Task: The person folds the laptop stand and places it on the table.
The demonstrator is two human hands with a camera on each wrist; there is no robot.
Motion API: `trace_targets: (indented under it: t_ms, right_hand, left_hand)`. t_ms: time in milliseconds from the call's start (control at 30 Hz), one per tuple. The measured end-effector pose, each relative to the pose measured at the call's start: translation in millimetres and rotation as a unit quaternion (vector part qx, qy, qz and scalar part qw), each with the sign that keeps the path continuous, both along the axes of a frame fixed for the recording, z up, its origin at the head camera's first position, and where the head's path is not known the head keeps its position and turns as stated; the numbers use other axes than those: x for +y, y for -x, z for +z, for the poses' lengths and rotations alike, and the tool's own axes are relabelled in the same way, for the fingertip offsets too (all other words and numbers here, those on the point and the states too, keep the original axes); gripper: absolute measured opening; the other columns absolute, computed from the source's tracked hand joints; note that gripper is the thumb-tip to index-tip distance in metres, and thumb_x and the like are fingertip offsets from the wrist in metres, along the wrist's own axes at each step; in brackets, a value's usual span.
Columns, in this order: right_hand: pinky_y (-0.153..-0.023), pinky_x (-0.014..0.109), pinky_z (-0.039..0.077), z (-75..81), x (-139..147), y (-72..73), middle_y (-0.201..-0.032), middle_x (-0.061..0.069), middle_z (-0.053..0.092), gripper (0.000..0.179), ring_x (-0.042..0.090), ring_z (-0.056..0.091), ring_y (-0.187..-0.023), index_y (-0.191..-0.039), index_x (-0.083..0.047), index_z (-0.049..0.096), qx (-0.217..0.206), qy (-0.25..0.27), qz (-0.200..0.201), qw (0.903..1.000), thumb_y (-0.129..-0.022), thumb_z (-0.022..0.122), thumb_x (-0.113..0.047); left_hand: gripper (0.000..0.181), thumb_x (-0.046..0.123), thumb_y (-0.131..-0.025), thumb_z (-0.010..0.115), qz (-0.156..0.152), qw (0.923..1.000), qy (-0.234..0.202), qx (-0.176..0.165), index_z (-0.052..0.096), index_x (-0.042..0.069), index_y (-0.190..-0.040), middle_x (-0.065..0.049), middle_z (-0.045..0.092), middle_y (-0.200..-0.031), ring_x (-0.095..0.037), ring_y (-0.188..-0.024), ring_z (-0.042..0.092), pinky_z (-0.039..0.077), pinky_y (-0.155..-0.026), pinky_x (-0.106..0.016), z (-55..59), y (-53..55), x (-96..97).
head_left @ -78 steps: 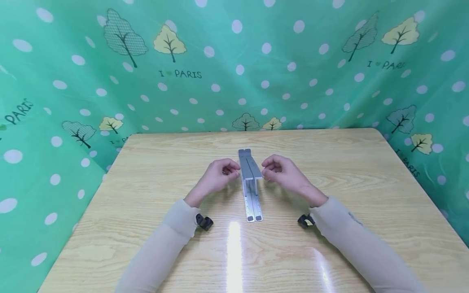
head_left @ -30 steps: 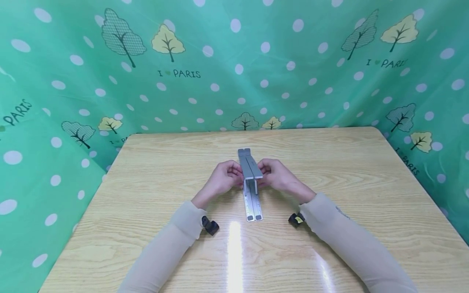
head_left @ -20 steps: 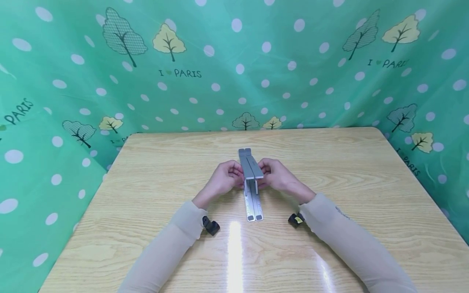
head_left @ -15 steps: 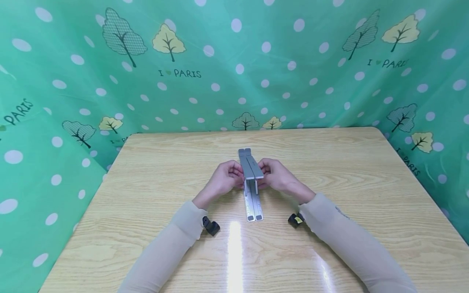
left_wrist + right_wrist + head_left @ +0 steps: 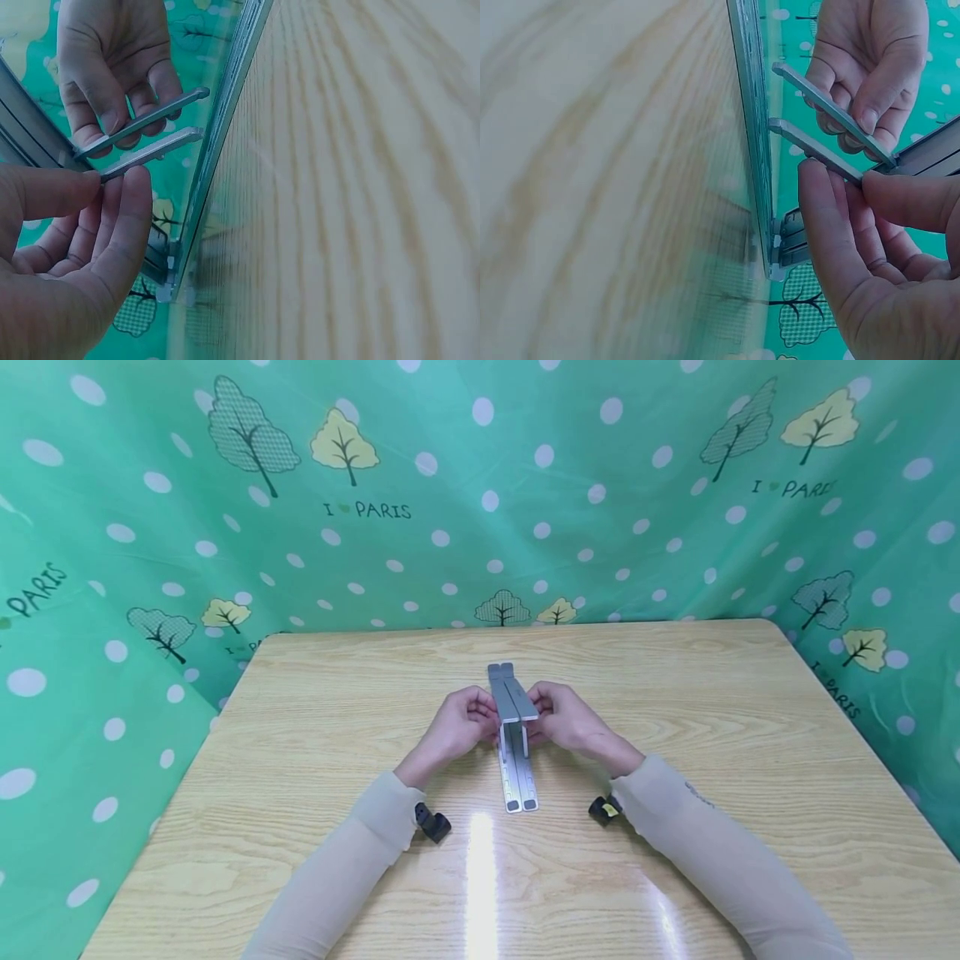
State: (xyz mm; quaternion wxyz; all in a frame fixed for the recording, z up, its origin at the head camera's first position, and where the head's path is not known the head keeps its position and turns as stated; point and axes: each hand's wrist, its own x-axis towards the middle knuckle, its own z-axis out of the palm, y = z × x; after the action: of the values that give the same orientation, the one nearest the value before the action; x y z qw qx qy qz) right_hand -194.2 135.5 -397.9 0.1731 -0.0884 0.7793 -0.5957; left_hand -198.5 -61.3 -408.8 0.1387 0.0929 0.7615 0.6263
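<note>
A silver-grey folding laptop stand stands mid-table, its upper arms tilted up towards me over the long base rails. From the left side my left hand pinches one support leg between thumb and fingers. My right hand pinches the other support leg from the right side. In both wrist views the legs slant down from the upper arms, with their free ends close to the base; whether they touch it I cannot tell. The head view hides most fingertips behind the upper arms.
The light wooden table extends around the stand on every side. Behind it hangs a green dotted curtain printed with trees. A black wrist camera sits below the left sleeve, another black camera below the right.
Both hands have come in from beside the stand and taken hold of its legs. Since half a second ago, the near end of the upper arms has risen slightly; the base has stayed put.
</note>
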Motion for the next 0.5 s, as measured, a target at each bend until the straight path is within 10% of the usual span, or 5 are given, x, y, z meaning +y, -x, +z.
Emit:
trace_targets:
  t_ms: [500]
  right_hand:
    - [-0.077,0.049,0.055,2.0,5.0,0.5,-0.1,0.021,0.053,0.025,0.04,0.065,-0.084,-0.11,0.006,0.051,-0.032,0.021,0.023,0.999,-0.086,0.053,0.013]
  left_hand:
    - [0.019,-0.013,-0.081,0.059,-0.016,0.9997,-0.008,-0.016,0.057,-0.005,-0.099,-0.016,0.064,-0.088,-0.03,-0.075,0.065,0.057,-0.072,-0.043,0.4,1.7,-2.5]
